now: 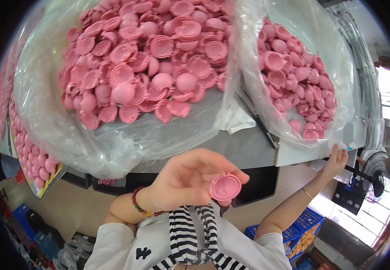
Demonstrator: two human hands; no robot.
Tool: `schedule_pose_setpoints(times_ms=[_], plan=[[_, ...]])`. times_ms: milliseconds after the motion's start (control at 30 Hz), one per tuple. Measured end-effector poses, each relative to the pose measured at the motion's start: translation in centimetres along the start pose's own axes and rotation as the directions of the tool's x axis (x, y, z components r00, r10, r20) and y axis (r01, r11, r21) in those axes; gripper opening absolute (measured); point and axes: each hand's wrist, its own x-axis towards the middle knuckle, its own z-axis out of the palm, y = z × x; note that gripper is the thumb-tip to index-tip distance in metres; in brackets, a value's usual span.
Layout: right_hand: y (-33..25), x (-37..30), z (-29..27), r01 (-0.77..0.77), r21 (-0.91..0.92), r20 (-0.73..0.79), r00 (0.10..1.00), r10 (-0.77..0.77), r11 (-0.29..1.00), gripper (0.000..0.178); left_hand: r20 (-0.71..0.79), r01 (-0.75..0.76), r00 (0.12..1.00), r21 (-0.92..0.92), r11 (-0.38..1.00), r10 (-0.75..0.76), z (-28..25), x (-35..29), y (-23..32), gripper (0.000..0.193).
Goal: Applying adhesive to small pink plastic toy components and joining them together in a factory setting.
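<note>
My left hand (190, 180), with a beaded bracelet at its wrist, pinches a round pink plastic half-shell (226, 186) between thumb and fingers. The shell's hollow side and rim show. Out to the right, my right hand (336, 162) has its fingers bent together at the near edge of a clear plastic bag (345, 108), seemingly gripping its rim. Inside that bag lies a pile of pink half-shells (300, 74). A larger open plastic bag (114, 157) lies in front of me, with a big heap of similar pink half-shells (159, 81) in it.
Pink domed pieces (34, 157) sit in rows on a tray at the left. A dark narrow bar (262, 123) lies between the bags on the grey table (244, 146). Blue crates (305, 225) stand on the floor at lower right, near a black fan (377, 173).
</note>
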Motion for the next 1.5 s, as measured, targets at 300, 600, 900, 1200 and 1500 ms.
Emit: schedule_pose_setpoints(times_ms=[300,600,900,1200,1500], plan=[[-3.0,-2.4,2.4,0.275,-0.110,-0.189,0.938,-0.292,0.955,0.042,-0.049,-0.237,0.944,0.589,0.773,0.327,0.4,-0.6,-0.1,0.043],[-11.8,-7.4,6.6,0.568,-0.299,0.527,0.768,-0.363,0.767,0.028,-0.062,-0.118,0.984,0.481,0.869,0.168,0.4,-0.5,-0.3,0.045],[-12.3,-10.1,7.1,0.563,-0.231,0.286,0.819,-0.498,0.794,0.021,-0.039,-0.172,0.974,0.505,0.846,0.221,0.1,-0.8,0.3,0.046],[-15.3,-16.6,11.2,0.637,0.322,0.576,0.455,-0.679,0.700,0.035,-0.051,-0.200,0.963,0.524,0.828,0.265,-0.2,-1.1,0.5,0.045],[-15.8,-15.6,9.4,0.464,0.335,0.774,0.361,-0.521,0.820,0.038,-0.077,-0.196,0.959,0.523,0.830,0.274,-0.3,-1.3,0.9,0.044]])
